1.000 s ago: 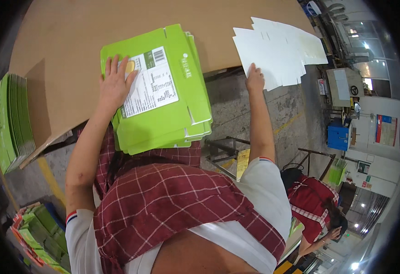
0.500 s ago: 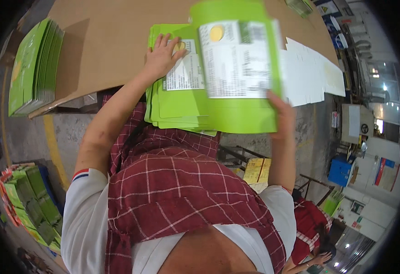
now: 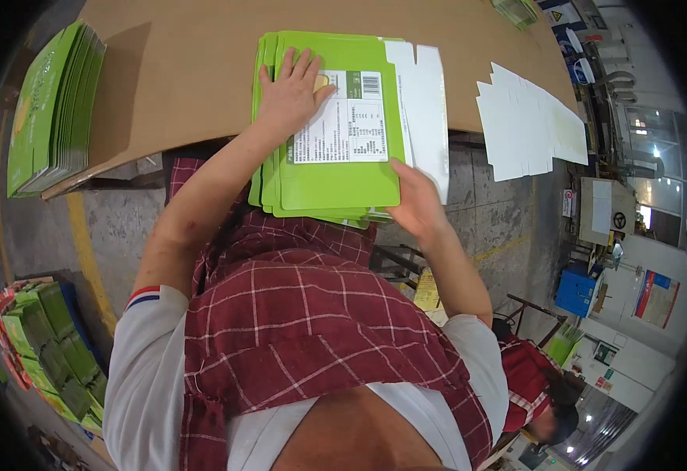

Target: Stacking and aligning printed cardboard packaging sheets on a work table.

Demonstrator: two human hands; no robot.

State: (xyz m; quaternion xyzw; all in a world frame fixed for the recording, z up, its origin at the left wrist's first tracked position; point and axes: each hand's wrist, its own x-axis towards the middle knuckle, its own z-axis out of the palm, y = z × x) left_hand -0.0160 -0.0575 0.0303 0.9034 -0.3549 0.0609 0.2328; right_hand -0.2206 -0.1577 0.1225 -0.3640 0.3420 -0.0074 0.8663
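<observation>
A green flat carton (image 3: pixel 343 187) with a white printed panel lies on top of a slightly fanned stack of green cartons (image 3: pixel 268 169) at the table's near edge. Across its upper left part my left hand (image 3: pixel 292 93) lies flat, fingers spread. At the lower right corner, my right hand (image 3: pixel 420 200) pinches the carton's edge, thumb uppermost and fingers partly hidden. A white flap piece (image 3: pixel 430 102) sticks out to the right of the green panel; whether it belongs to the same carton I cannot tell.
A brown table (image 3: pixel 194 71) carries an upright row of green cartons (image 3: pixel 57 110) at left and fanned white blanks (image 3: pixel 528 125) overhanging its right edge. Packed green cartons (image 3: pixel 53 345) stand low at left. A person in red (image 3: pixel 528 385) works at lower right.
My right hand has moved left and brought the raised carton down onto the stack. My left hand stays on the stack, shifted slightly up and right.
</observation>
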